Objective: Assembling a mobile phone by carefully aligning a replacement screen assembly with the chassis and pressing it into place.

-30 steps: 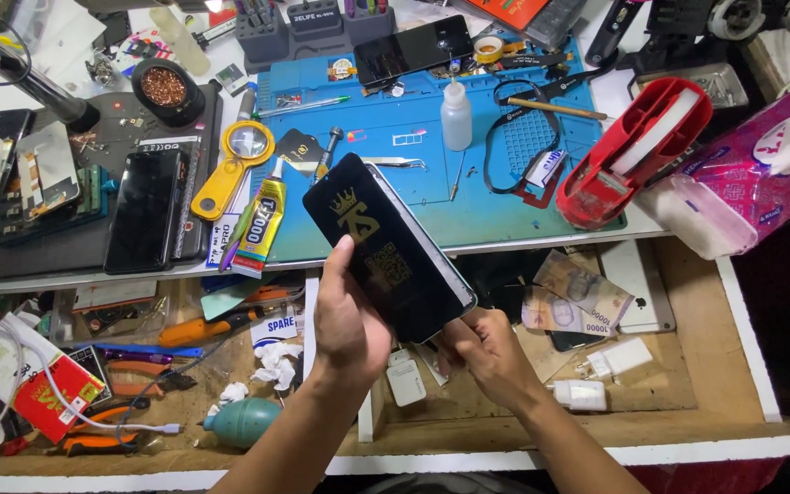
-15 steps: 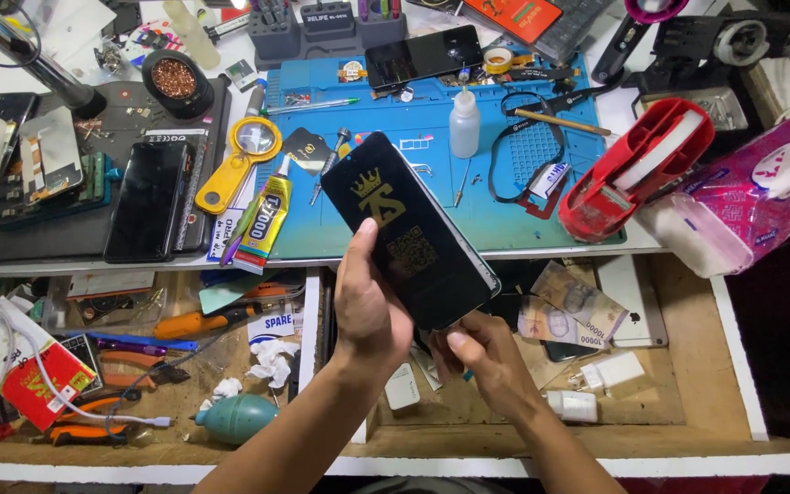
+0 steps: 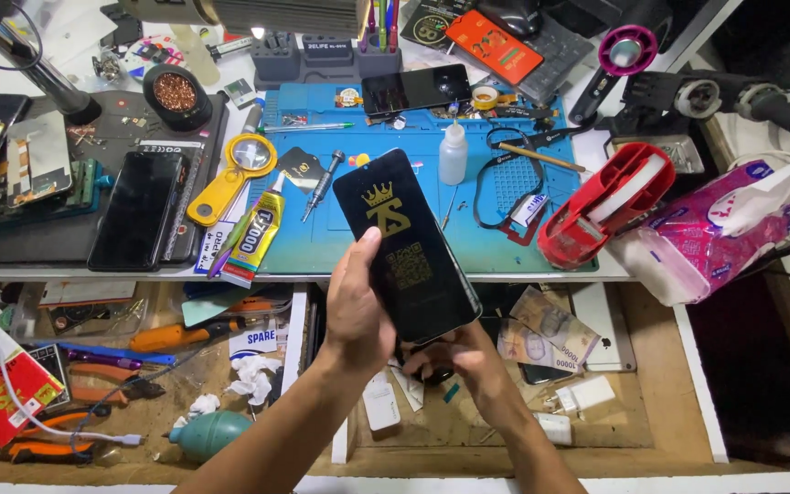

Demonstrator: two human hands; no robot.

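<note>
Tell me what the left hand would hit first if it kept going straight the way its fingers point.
Likely the blue work mat: the left hand, gripping the black phone screen, points up and away toward the bench. Beyond that sits the white squeeze bottle, though depth is hard to judge.

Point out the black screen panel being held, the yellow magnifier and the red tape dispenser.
black screen panel [image 3: 406, 242], head view, middle of its face.
yellow magnifier [image 3: 250, 154], head view, its lens.
red tape dispenser [image 3: 603, 203], head view, its body.

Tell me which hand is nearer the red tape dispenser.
Right. The right hand sits under the black phone's lower end, below and left of the red tape dispenser. The left hand grips the phone's left edge, farther left of the dispenser.
</note>
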